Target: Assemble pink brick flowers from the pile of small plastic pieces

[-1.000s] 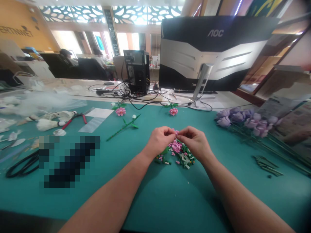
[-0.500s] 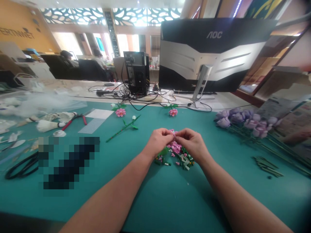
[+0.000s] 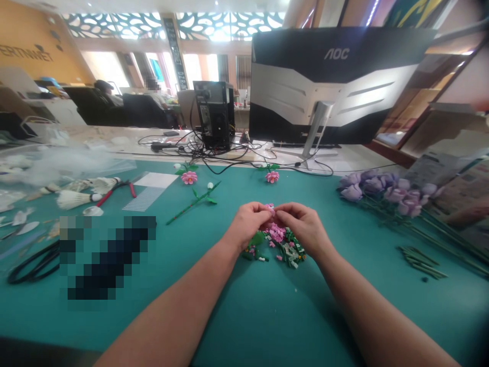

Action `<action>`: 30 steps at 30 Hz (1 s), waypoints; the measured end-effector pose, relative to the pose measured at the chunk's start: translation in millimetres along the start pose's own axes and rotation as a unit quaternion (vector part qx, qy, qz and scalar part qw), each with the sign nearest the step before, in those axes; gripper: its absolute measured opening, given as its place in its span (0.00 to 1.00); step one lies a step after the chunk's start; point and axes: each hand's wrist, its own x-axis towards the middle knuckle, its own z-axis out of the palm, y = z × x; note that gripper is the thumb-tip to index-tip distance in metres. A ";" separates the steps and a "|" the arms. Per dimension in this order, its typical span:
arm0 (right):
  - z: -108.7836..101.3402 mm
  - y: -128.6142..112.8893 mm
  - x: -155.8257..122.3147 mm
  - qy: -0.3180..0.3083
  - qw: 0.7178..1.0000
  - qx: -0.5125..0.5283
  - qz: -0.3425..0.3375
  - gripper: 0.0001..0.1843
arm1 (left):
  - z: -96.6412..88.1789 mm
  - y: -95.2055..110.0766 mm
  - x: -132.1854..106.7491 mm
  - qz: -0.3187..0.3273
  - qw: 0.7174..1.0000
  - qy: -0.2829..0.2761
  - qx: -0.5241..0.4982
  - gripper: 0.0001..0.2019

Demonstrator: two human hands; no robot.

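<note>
My left hand (image 3: 249, 223) and my right hand (image 3: 301, 224) meet over the green mat, fingertips pinched together on a small pink brick flower piece (image 3: 270, 207). Fingers cover most of that piece. Just below lies a heap of loose building bricks: pink pieces (image 3: 276, 233) in the middle and green and white pieces (image 3: 291, 256) toward my right hand. A green leaf piece (image 3: 257, 238) rests beside my left hand. Farther back are a green brick stem (image 3: 194, 203) with a white bud and two pink brick flowers, one on the left (image 3: 189, 177), another straight ahead (image 3: 272, 177).
Purple artificial roses (image 3: 351, 192) and short green stems (image 3: 420, 262) lie at right. Leftward are shuttlecocks (image 3: 76, 199), red-handled pliers (image 3: 110, 193), a striped white sheet (image 3: 147, 193) and a black cable loop (image 3: 32, 262). A monitor (image 3: 328, 97) and a computer tower (image 3: 216, 114) stand behind.
Both hands stay in nearly the same place, still pinching the pink piece, with only a slight shift of the fingers. Nothing on the mat has visibly moved.
</note>
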 end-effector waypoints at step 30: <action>-8.1 -9.2 -7.4 0.046 0.976 -0.160 -0.137 0.08 | 3.2 6.6 -6.2 0.037 0.997 -0.052 -0.043 0.10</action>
